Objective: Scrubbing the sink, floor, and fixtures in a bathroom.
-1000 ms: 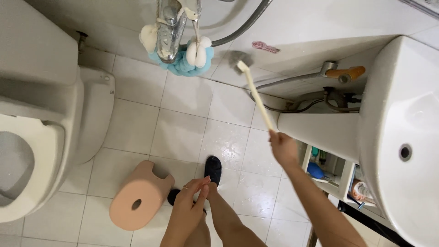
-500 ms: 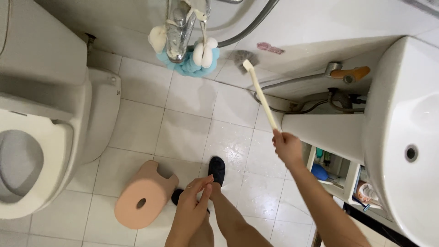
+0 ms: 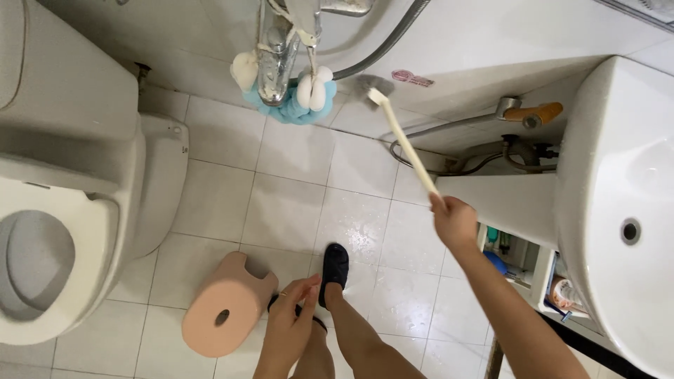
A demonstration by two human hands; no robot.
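Partly hidden: brush (image 3: 404,144) bristles blurred against the wall low down, well ahead of the right hand (image 3: 455,222); handle end swallowed in that closed fist. Left hand (image 3: 291,319) rested loosely open on the knee, fingers slack, holding nothing. Cut off at the bottom edge: both forearms and the legs. Only one slipper (image 3: 334,265) seen whole, just ahead of the left hand; the other mostly covered by that hand. Hard to read: clutter on the shelves under the sink (image 3: 618,210), right of the right hand. Toilet (image 3: 77,210) cropped at the left edge, far left of the left hand. Stool (image 3: 228,305) lay tipped just left of the left hand. Open wet tile (image 3: 288,203) ahead of both hands, up to the tap (image 3: 277,56) and blue sponge (image 3: 284,109).
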